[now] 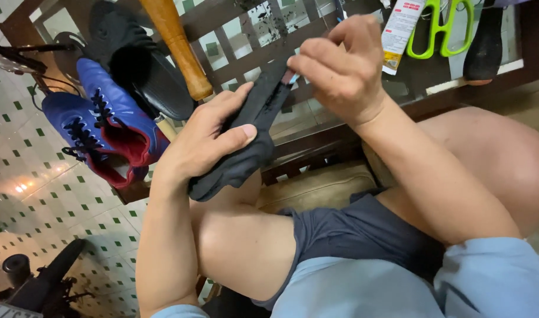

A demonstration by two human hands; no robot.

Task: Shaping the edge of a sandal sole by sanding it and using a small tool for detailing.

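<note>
Left hand [207,138] grips black insole [246,138]; right hand [340,70] pinches small tool, perhaps brush [289,77], against its top.

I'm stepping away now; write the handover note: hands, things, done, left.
Left hand: grips a black insole above the knees.
Right hand: pinches a small tool, kind unclear, its tip on the insole's upper end.
Glass table ahead: blue shoes, black shoe, wooden handle, tube, green scissors, second insole.
Done: insole is out of its shoe.
Left: work on the insole unfinished; progress unclear.
</note>
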